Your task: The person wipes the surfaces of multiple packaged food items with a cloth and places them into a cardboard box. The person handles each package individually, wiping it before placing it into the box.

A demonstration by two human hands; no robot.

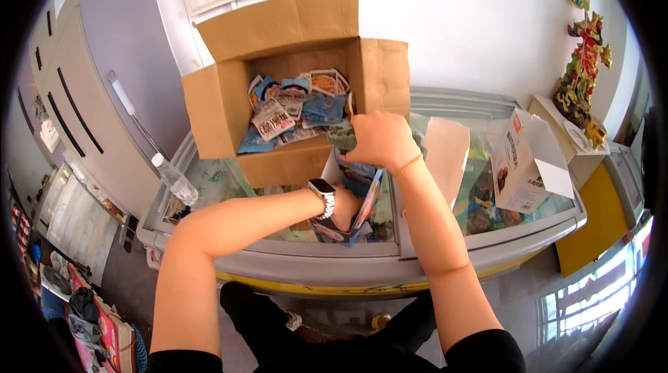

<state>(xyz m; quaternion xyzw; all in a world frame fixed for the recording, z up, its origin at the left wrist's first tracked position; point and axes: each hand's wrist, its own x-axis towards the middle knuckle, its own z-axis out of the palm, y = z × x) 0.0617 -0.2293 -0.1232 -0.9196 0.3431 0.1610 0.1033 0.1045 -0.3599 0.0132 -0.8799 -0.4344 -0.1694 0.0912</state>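
Note:
In front of me a small printed carton (369, 201) stands open on the glass top of a chest freezer. My left hand (345, 208), with a watch at its wrist, reaches inside this carton, and its fingers are hidden. A blue packet (357, 172) shows in the carton's upper part. My right hand (383, 135) is curled above the carton's far end, beside the packet, and its fingertips are out of sight. Greenish textured cloth (342, 136) shows on both sides of this hand. Just beyond, a large cardboard box (276, 52) stands open with several blue and white food packets (292, 104) inside.
The freezer's grey rim (339, 266) runs before my legs. A plastic bottle (175, 180) leans at the left. To the right are a flat piece of cardboard (446, 156) and an open white carton (527, 164). A painted statue (582, 70) stands on a stand beyond.

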